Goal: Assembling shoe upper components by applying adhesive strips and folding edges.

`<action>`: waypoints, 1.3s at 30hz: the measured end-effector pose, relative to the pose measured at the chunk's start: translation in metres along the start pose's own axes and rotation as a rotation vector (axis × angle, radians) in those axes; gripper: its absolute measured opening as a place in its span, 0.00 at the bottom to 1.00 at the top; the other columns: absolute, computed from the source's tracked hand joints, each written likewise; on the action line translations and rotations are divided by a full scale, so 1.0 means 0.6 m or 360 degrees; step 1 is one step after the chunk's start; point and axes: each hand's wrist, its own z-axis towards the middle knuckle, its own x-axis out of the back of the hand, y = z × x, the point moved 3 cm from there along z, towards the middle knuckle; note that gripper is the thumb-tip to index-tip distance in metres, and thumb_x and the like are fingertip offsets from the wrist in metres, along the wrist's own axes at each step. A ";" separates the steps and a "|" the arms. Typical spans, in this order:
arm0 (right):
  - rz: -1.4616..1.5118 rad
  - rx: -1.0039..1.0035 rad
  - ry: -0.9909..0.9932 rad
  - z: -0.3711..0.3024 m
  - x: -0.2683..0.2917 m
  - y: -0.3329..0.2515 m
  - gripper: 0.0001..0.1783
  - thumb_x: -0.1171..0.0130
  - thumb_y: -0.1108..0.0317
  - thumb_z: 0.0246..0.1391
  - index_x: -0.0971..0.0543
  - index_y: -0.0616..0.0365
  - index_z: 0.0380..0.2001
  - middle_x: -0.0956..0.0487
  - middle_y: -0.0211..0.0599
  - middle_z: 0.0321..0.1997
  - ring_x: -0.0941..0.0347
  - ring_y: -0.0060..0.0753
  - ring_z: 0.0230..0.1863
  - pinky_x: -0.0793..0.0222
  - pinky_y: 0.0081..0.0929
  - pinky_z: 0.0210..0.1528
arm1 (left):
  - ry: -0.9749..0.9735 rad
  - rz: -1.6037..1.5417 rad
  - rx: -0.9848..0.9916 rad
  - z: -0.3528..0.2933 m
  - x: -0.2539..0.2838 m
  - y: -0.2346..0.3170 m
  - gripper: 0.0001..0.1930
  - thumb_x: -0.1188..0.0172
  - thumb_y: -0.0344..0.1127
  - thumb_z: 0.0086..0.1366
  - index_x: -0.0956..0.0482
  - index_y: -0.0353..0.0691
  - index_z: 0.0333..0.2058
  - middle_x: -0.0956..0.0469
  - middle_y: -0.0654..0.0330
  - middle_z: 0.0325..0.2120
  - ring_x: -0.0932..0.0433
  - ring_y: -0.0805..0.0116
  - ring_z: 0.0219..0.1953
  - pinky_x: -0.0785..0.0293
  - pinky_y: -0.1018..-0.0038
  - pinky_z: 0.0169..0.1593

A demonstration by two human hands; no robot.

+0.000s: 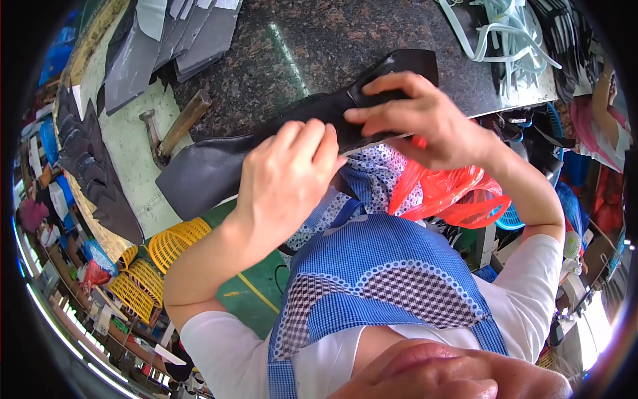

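A long black leather-like piece (203, 169) with wide flared ends lies slantwise along the near edge of the worktop. My left hand (289, 179) is closed over its middle, fingers bent together and the thumb at the near side. Further right, my right hand (428, 120) hovers low over the piece with its fingers bent and spread apart. Two of its fingertips are close to or touching the black surface; the contact is hard to make out. The underside of the piece and what lies beneath my palms are hidden.
A hammer (150, 133) and a wooden-handled tool (186, 123) lie to the left on the worktop (266, 53). Stacked grey pieces (199, 40) and dark cut pieces (90, 159) sit beyond. White straps (508, 40) pile at far right. A red plastic bag (452, 189) hangs below.
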 end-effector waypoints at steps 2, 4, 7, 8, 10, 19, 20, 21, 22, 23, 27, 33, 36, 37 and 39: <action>-0.0013 0.0058 -0.0061 0.019 -0.019 -0.031 0.28 0.30 0.71 0.44 0.20 0.54 0.52 0.20 0.23 0.64 0.30 0.47 0.65 0.34 0.46 0.61 | 0.0005 0.0073 -0.0091 -0.007 0.002 0.002 0.13 0.31 0.35 0.55 0.19 0.37 0.39 0.23 0.61 0.35 0.20 0.65 0.38 0.20 0.71 0.38; -0.0056 0.0080 -0.0039 0.025 -0.031 -0.020 0.28 0.30 0.70 0.44 0.21 0.53 0.52 0.20 0.23 0.64 0.30 0.46 0.64 0.34 0.45 0.60 | 0.0095 0.0132 -0.0175 -0.012 0.006 -0.004 0.10 0.36 0.31 0.51 0.20 0.39 0.34 0.23 0.61 0.34 0.20 0.66 0.40 0.19 0.71 0.41; -0.0138 0.0106 -0.0030 0.032 -0.032 -0.023 0.27 0.29 0.69 0.43 0.20 0.52 0.50 0.20 0.24 0.63 0.28 0.44 0.60 0.33 0.43 0.56 | -0.0041 0.0035 0.0040 -0.033 0.029 -0.035 0.15 0.37 0.30 0.53 0.17 0.37 0.41 0.23 0.60 0.39 0.21 0.64 0.43 0.20 0.70 0.45; -0.0153 0.0095 0.0005 0.036 -0.035 -0.030 0.28 0.30 0.68 0.44 0.20 0.54 0.53 0.18 0.26 0.58 0.27 0.43 0.59 0.32 0.42 0.56 | -0.0078 -0.0009 0.0011 -0.040 0.028 -0.037 0.17 0.37 0.30 0.54 0.16 0.36 0.44 0.22 0.59 0.43 0.21 0.60 0.46 0.21 0.67 0.47; -0.0209 0.0151 0.0056 0.051 -0.038 -0.046 0.23 0.32 0.67 0.46 0.19 0.54 0.49 0.17 0.28 0.49 0.26 0.38 0.55 0.30 0.38 0.54 | -0.0042 -0.0098 -0.0030 -0.039 0.019 -0.043 0.18 0.34 0.29 0.53 0.17 0.37 0.45 0.23 0.58 0.44 0.22 0.57 0.48 0.22 0.64 0.48; -0.0211 -0.0006 0.0418 0.101 -0.047 -0.047 0.09 0.31 0.67 0.49 0.19 0.56 0.33 0.24 0.31 0.32 0.24 0.32 0.38 0.29 0.32 0.39 | 0.0317 0.0085 -0.0143 -0.095 0.041 -0.131 0.11 0.33 0.30 0.60 0.16 0.36 0.42 0.14 0.61 0.39 0.15 0.64 0.43 0.20 0.68 0.47; 0.0227 -0.0265 0.0319 0.107 -0.023 -0.040 0.09 0.32 0.65 0.54 0.19 0.57 0.34 0.24 0.29 0.31 0.25 0.28 0.35 0.29 0.30 0.37 | 0.0259 -0.0306 0.0255 -0.103 0.064 -0.158 0.11 0.33 0.32 0.63 0.15 0.37 0.43 0.13 0.61 0.37 0.14 0.65 0.41 0.19 0.69 0.46; 0.0651 -0.0515 0.0195 0.116 0.005 -0.041 0.10 0.32 0.63 0.59 0.19 0.58 0.35 0.24 0.27 0.30 0.27 0.23 0.32 0.29 0.28 0.36 | 0.0218 -0.0706 0.0654 -0.111 0.095 -0.179 0.10 0.33 0.34 0.66 0.15 0.37 0.44 0.13 0.60 0.36 0.14 0.66 0.40 0.19 0.70 0.45; 0.0979 -0.0578 0.0172 0.113 0.026 -0.040 0.13 0.35 0.60 0.65 0.20 0.60 0.39 0.23 0.23 0.31 0.30 0.13 0.32 0.30 0.21 0.36 | 0.0224 -0.1310 0.0685 -0.116 0.123 -0.203 0.10 0.35 0.35 0.69 0.15 0.36 0.44 0.13 0.59 0.38 0.14 0.65 0.41 0.18 0.70 0.45; 0.1389 -0.0733 0.0139 0.114 0.040 -0.047 0.15 0.36 0.57 0.67 0.21 0.59 0.42 0.22 0.21 0.34 0.28 0.11 0.35 0.30 0.17 0.37 | 0.0222 -0.1912 0.0697 -0.118 0.141 -0.224 0.11 0.36 0.36 0.71 0.15 0.36 0.45 0.13 0.57 0.39 0.14 0.64 0.42 0.17 0.70 0.45; 0.1898 -0.0754 0.0282 0.104 0.042 -0.009 0.17 0.39 0.57 0.68 0.23 0.61 0.47 0.19 0.25 0.40 0.23 0.14 0.41 0.24 0.18 0.47 | 0.0396 -0.2642 0.0201 -0.060 0.114 -0.188 0.11 0.39 0.34 0.72 0.16 0.33 0.46 0.13 0.52 0.42 0.13 0.63 0.43 0.16 0.69 0.46; 0.2079 -0.0810 0.0384 0.087 0.017 -0.008 0.15 0.40 0.59 0.69 0.23 0.59 0.49 0.18 0.26 0.42 0.20 0.17 0.41 0.21 0.22 0.48 | 0.0548 -0.2209 0.0565 -0.030 0.098 -0.147 0.12 0.35 0.38 0.71 0.15 0.35 0.43 0.13 0.55 0.36 0.15 0.71 0.36 0.18 0.74 0.42; 0.2061 -0.0880 0.0470 0.079 0.005 -0.019 0.14 0.40 0.59 0.69 0.22 0.58 0.48 0.18 0.26 0.42 0.20 0.17 0.40 0.20 0.22 0.46 | 0.0700 -0.2041 0.0608 -0.028 0.086 -0.146 0.08 0.33 0.37 0.69 0.14 0.39 0.37 0.22 0.70 0.22 0.28 0.82 0.23 0.33 0.81 0.29; 0.2029 -0.0885 0.0502 0.076 0.002 -0.021 0.14 0.40 0.59 0.69 0.22 0.58 0.48 0.17 0.26 0.41 0.20 0.17 0.40 0.20 0.22 0.46 | 0.0707 -0.2036 0.0604 -0.028 0.081 -0.145 0.08 0.33 0.37 0.69 0.14 0.39 0.37 0.22 0.70 0.22 0.28 0.82 0.23 0.33 0.81 0.29; 0.2029 -0.0839 0.0484 0.073 -0.004 -0.032 0.13 0.40 0.59 0.70 0.22 0.58 0.48 0.18 0.26 0.41 0.20 0.16 0.40 0.20 0.21 0.46 | 0.0765 -0.2015 0.0554 -0.029 0.076 -0.143 0.07 0.33 0.36 0.69 0.16 0.41 0.33 0.26 0.72 0.21 0.33 0.83 0.22 0.38 0.81 0.28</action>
